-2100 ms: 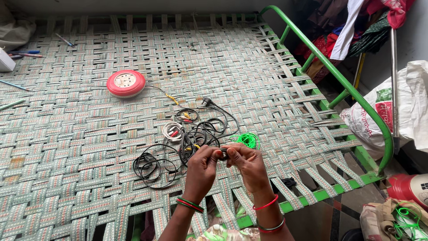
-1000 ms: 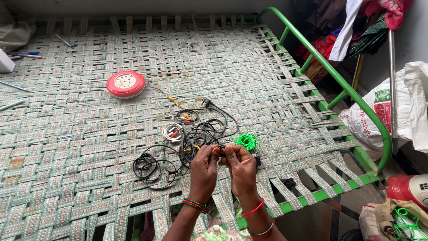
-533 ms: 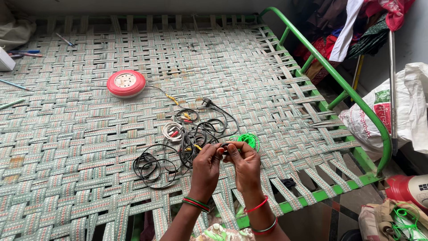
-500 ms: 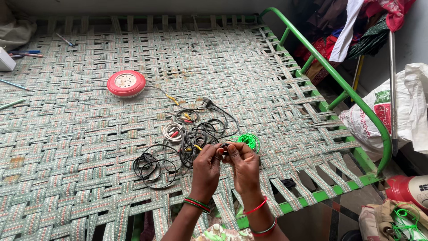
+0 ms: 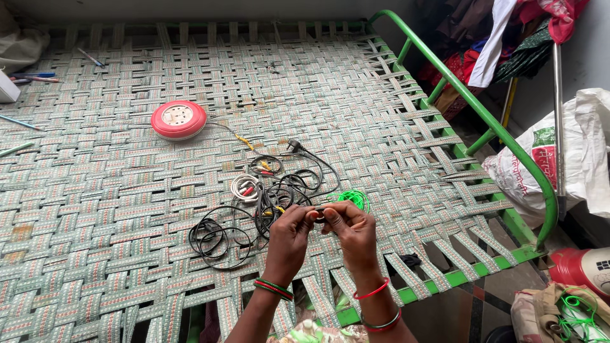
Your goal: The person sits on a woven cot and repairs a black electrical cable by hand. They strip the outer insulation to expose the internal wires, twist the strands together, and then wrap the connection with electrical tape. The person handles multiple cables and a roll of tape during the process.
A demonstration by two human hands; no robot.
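Note:
My left hand [image 5: 289, 236] and my right hand [image 5: 351, 230] meet fingertip to fingertip over a woven cot [image 5: 114, 165], both pinching a small dark piece on the end of a black cable [image 5: 319, 213]. That cable runs back into a tangle of black wires [image 5: 254, 216] lying just beyond my hands. A coil of bright green wire [image 5: 354, 200] rests beside my right hand. Small coils of white, red and yellow wire [image 5: 246, 187] lie in the tangle. A round red and white disc-shaped device [image 5: 178, 119] sits farther off to the left, with a thin lead trailing toward the wires.
The cot has a green metal frame [image 5: 483, 114] along its right side and near edge. Pens and thin sticks [image 5: 38, 76] lie at the far left. Right of the cot are hanging clothes [image 5: 502, 38], a white sack [image 5: 559, 165] and a red and white object [image 5: 581, 270].
My hands stay together on the cable end, shifting slightly as the fingers work at it. The wires and the red disc have not moved.

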